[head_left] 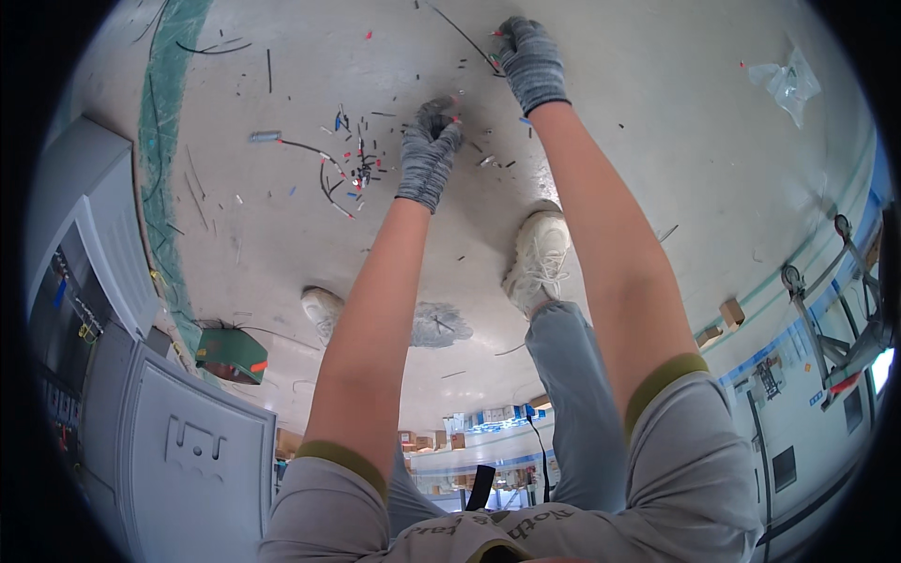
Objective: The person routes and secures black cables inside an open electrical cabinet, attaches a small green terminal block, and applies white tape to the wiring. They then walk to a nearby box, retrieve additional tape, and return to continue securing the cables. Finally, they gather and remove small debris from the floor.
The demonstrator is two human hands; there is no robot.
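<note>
My left hand (pixel 432 155), in a grey knit glove, is low over the floor with fingers curled together. Small reddish spots show at its fingertips; what it pinches is too small to make out. To its left lies a loose pile of short black, red and blue wire offcuts (pixel 363 174). My right hand (pixel 533 68), gloved alike, is farther forward and to the right, its fingers bent closed. A reddish bit shows at its fingertips, and I cannot tell what they grip. A thin black wire (pixel 462 36) ends close beside this hand.
A grey cylinder-ended cable piece (pixel 266 137) lies left of the pile. Green tape (pixel 161 122) runs along the left floor. Open grey cabinets (pixel 202 450) and a green box (pixel 231 356) stand at lower left. A clear plastic bag (pixel 788 84) and a wheeled cart (pixel 845 310) are right.
</note>
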